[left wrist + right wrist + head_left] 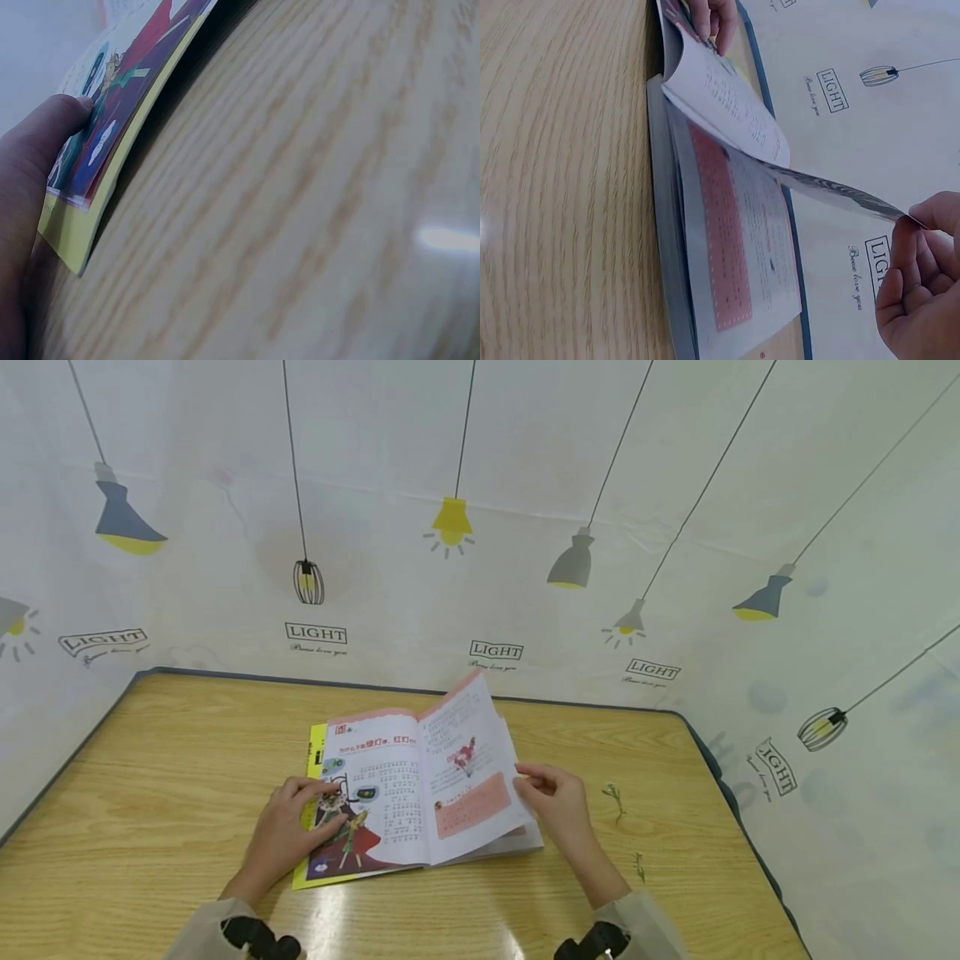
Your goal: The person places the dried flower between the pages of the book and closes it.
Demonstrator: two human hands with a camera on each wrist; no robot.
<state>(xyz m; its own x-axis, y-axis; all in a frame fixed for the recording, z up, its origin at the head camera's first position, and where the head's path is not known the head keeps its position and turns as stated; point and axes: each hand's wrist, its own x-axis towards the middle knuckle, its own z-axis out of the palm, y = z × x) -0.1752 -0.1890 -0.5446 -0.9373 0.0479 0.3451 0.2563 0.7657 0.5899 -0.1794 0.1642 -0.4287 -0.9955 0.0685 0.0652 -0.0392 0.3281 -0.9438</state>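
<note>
An illustrated book (402,810) with a yellow cover edge lies spread on the wooden table. My left hand (285,828) rests on its left page, thumb and fingers lying over the coloured drawing; in the left wrist view the thumb (64,120) presses near the page's lower corner. At the other side my right hand (557,803) pinches the outer edge of a lifted page (468,760) between thumb and forefinger. The right wrist view shows that page (832,193) raised above the rest of the book, with a pink text box (720,240) on the sheet beneath.
Two small green sprigs, an upper sprig (615,797) and a lower sprig (639,867), lie on the table (172,777) right of the book. Behind the table's dark edge hangs a pale cloth (375,460) printed with lamps.
</note>
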